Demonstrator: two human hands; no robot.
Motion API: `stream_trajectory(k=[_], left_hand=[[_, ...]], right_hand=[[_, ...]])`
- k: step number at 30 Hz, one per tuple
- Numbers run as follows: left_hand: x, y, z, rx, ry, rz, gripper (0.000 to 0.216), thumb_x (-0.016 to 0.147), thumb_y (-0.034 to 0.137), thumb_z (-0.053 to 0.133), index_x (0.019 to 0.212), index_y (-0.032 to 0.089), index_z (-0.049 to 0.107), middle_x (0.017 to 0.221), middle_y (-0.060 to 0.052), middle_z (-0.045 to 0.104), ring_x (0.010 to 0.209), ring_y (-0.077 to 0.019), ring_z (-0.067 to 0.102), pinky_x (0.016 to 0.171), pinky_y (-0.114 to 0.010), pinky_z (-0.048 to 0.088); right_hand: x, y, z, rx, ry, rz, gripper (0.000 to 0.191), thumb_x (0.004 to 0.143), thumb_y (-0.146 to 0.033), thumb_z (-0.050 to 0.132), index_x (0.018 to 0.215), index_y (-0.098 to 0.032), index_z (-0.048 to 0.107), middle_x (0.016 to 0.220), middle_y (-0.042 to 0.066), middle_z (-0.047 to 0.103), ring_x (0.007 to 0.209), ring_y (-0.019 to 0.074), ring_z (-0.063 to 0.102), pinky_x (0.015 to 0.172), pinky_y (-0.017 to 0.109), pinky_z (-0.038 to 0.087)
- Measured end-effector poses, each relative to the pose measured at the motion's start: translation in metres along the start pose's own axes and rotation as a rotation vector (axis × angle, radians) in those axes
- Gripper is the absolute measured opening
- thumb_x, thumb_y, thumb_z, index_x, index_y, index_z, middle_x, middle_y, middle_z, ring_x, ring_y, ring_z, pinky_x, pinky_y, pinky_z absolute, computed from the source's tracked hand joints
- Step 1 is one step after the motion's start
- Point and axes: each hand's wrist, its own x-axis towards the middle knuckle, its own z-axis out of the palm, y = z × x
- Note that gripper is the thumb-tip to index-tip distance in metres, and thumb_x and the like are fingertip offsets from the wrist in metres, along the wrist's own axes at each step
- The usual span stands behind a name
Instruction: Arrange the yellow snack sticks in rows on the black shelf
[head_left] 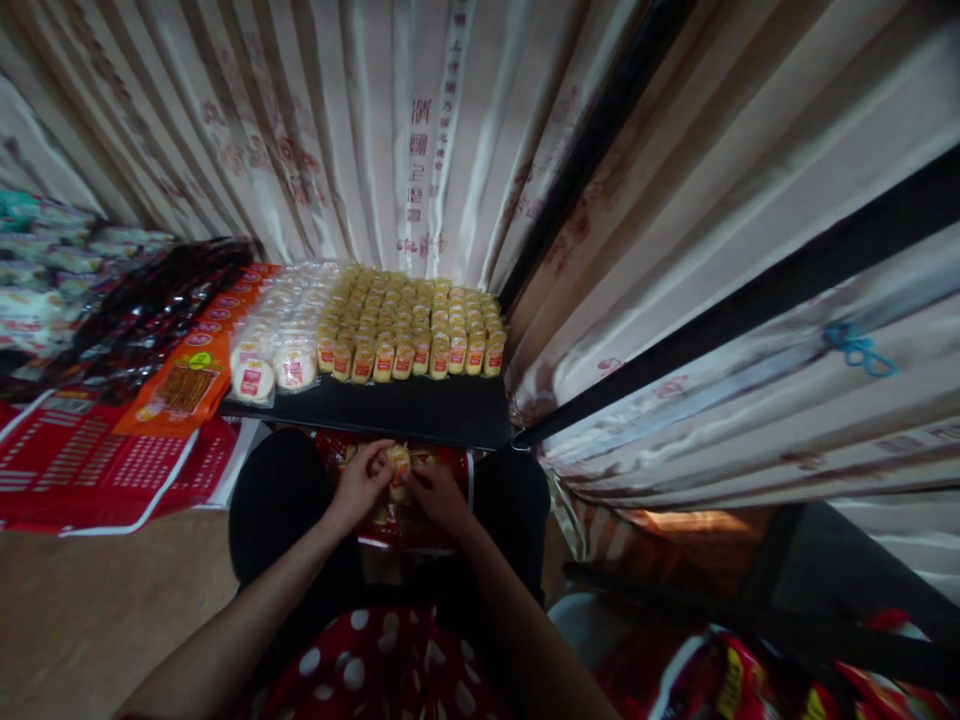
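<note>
Between my knees, my left hand (365, 483) and my right hand (436, 492) meet around one small wrapped snack cake (399, 462), yellowish with a red label. The left fingers close on its left side, and the right fingers pinch at its right edge. Beneath my hands lies a red plastic bag (450, 538), in which similar yellow packets partly show. Just beyond, rows of the same yellow packets (420, 345) stand packed together on a black table (405, 405).
Left of the rows are clear-wrapped white round cakes (294, 368), an orange snack bag (182, 390), dark shiny packets (142, 310) and a red printed bag (97, 465). Patterned curtains (360, 130) hang behind and right, crossed by black bars (720, 290). Red packages (750, 675) lie lower right.
</note>
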Motion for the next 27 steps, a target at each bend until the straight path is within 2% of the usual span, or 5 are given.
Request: stream_trajectory(k=[3, 8, 14, 20, 27], left_hand=[[0.011, 0.020, -0.001, 0.088, 0.003, 0.119, 0.037, 0.071, 0.028, 0.058, 0.107, 0.019, 0.061, 0.083, -0.001, 0.058, 0.064, -0.0102, 0.051, 0.062, -0.023, 0.045], [0.038, 0.045, 0.012, 0.137, 0.059, 0.210, 0.046, 0.076, 0.026, 0.055, 0.121, 0.018, 0.049, 0.094, -0.003, 0.059, 0.063, -0.0088, 0.053, 0.062, -0.024, 0.047], [0.059, 0.046, 0.031, 0.202, 0.089, 0.379, 0.041, 0.081, 0.017, 0.044, 0.121, 0.016, 0.046, 0.115, -0.012, 0.054, 0.091, -0.0150, 0.059, 0.077, -0.028, 0.051], [0.076, 0.035, 0.035, 0.337, 0.009, 0.479, 0.043, 0.080, 0.010, 0.039, 0.120, 0.017, 0.049, 0.123, -0.009, 0.052, 0.117, -0.0178, 0.048, 0.103, -0.036, 0.038], [0.093, 0.027, 0.037, 0.414, 0.003, 0.513, 0.041, 0.079, 0.008, 0.038, 0.117, 0.015, 0.052, 0.128, -0.011, 0.050, 0.122, -0.0191, 0.044, 0.106, -0.038, 0.035]], right_hand=[[0.009, -0.012, -0.014, -0.091, 0.120, -0.040, 0.022, 0.082, -0.032, 0.052, 0.071, -0.020, 0.065, 0.070, 0.000, 0.056, 0.069, 0.0116, 0.052, 0.066, 0.022, 0.040], [0.037, -0.015, -0.029, -0.019, 0.325, -0.060, 0.022, 0.082, -0.033, 0.053, 0.094, -0.020, 0.066, 0.085, 0.003, 0.058, 0.074, 0.0129, 0.056, 0.069, 0.024, 0.045], [0.072, -0.015, -0.040, -0.079, 0.575, -0.016, 0.023, 0.081, -0.033, 0.051, 0.090, -0.018, 0.065, 0.083, 0.004, 0.056, 0.069, 0.0137, 0.056, 0.067, 0.025, 0.047], [0.099, -0.015, -0.035, -0.057, 0.638, 0.019, 0.027, 0.081, -0.032, 0.048, 0.102, -0.016, 0.055, 0.087, 0.005, 0.057, 0.063, 0.0129, 0.056, 0.065, 0.027, 0.047], [0.116, -0.010, -0.026, 0.007, 0.694, -0.019, 0.026, 0.081, -0.026, 0.046, 0.105, -0.017, 0.045, 0.092, 0.006, 0.057, 0.072, 0.0143, 0.058, 0.069, 0.028, 0.049]])
